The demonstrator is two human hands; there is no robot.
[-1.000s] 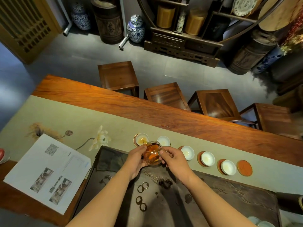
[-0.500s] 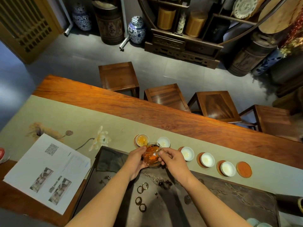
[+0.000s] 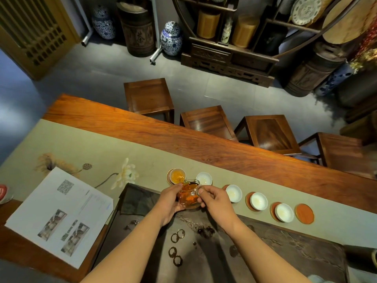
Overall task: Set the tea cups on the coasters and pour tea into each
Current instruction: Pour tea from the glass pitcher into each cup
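**Q:** On the table runner (image 3: 102,148), head view: what do the two hands hold?

**A:** Both grasp one glass pitcher (image 3: 188,196) of amber tea. The left hand (image 3: 170,203) cups its side and base; the right hand (image 3: 214,203) pinches its handle, thumb on top. The pitcher sits just above the far edge of the dark tea tray (image 3: 285,246), its spout turned toward the leftmost cup.

**Q:** How are the cups arranged?

**A:** Five white cups stand in a row along the runner, each on a coaster. The filled cup (image 3: 177,176), leftmost, holds amber tea and rests on a gold-rimmed coaster (image 3: 168,177). The second cup (image 3: 204,178), just right of it and beyond the pitcher, looks empty; its coaster is mostly hidden. The third cup (image 3: 233,193), fourth cup (image 3: 258,201) and fifth cup (image 3: 284,212) follow to the right, pale inside.

**Q:** And the end of the row?

**A:** A bare orange coaster (image 3: 304,213) lies just beside the fifth cup.

**Q:** What else is shown?

**A:** Printed sheets (image 3: 61,215) lie at the left, overlapping the runner. Small metal rings (image 3: 177,234) rest on the tray between the forearms. Four wooden stools (image 3: 150,97) stand along the far side of the wooden table (image 3: 163,131).
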